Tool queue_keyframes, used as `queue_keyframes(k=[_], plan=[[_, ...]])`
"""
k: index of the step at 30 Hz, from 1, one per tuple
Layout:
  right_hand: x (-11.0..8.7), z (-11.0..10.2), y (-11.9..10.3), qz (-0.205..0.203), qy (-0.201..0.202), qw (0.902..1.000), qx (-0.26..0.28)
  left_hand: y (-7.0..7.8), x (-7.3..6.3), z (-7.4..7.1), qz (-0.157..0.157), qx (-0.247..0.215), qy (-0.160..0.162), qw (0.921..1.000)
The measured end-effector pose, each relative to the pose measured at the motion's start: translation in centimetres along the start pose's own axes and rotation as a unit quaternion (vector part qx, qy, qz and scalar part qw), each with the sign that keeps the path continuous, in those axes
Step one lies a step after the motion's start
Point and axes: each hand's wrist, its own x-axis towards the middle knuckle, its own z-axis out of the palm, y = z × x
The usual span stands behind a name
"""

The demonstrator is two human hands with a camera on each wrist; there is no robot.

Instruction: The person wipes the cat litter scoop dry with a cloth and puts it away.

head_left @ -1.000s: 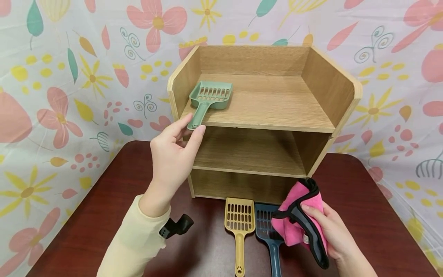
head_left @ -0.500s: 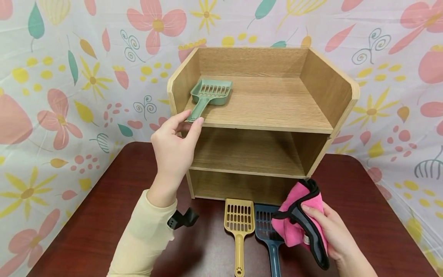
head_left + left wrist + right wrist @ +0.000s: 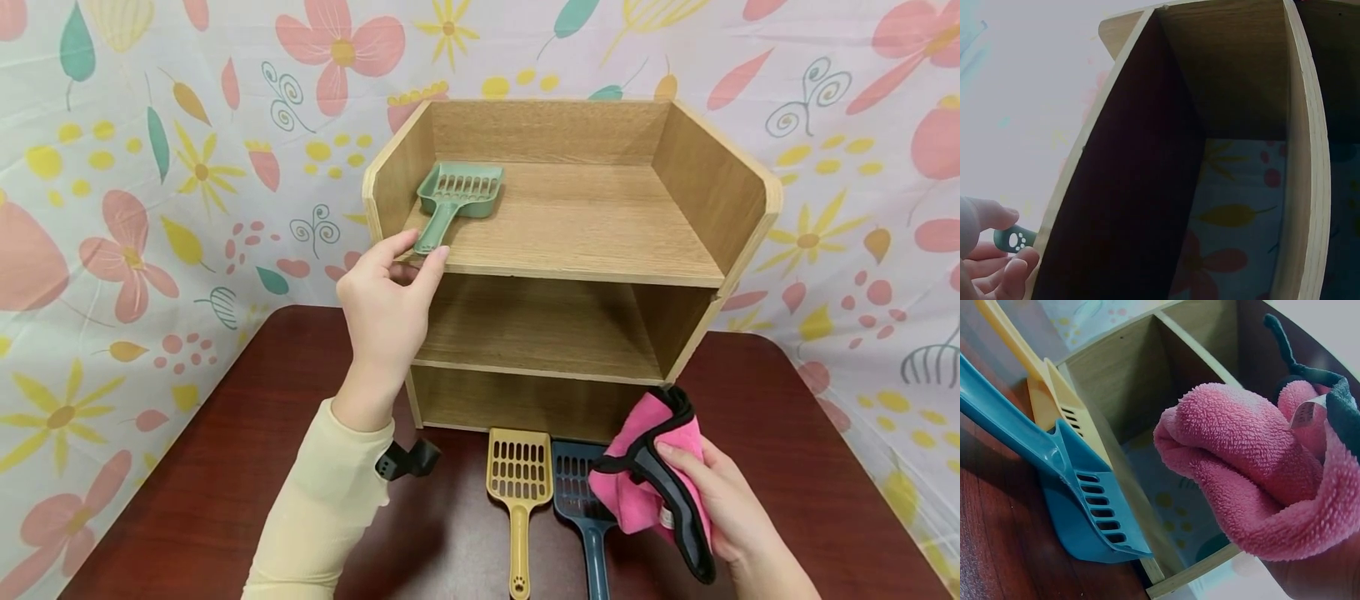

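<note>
In the head view, a green slotted litter scoop (image 3: 438, 225) rests on the left side of the wooden shelf's top board (image 3: 585, 221), its handle toward the front edge. My left hand (image 3: 386, 312) pinches the handle's tip between thumb and fingers. Paw marks show on that handle end (image 3: 1016, 240) in the left wrist view. Low at the right, my right hand (image 3: 731, 504) grips a bunched pink cloth (image 3: 624, 502) with black trim. The cloth hangs over part of a blue litter scoop (image 3: 594, 550). A yellow litter scoop (image 3: 519, 533) lies beside the blue one.
The wooden shelf unit (image 3: 540, 379) has raised sides and two lower compartments. It stands on a dark red table (image 3: 225, 467) in front of a flower-print backdrop (image 3: 180, 125). Both table scoops have their heads near the shelf's base.
My left hand has moved slightly up and forward, and the green litter scoop has slid a little farther back on the top board. The right hand and pink cloth have stayed about still.
</note>
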Motion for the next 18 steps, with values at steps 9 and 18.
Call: queue_keyframes(k=[9, 18], plan=[[0.1, 0.0, 0.1, 0.006, -0.003, 1.0000, -0.002, -0.5, -1.0, -0.6, -0.008, -0.030, 0.006, 0.9995], [0.1, -0.3, 0.0, -0.001, -0.012, 0.9999, -0.001, -1.1, -2.8, -1.5, -0.012, -0.048, 0.013, 0.9987]])
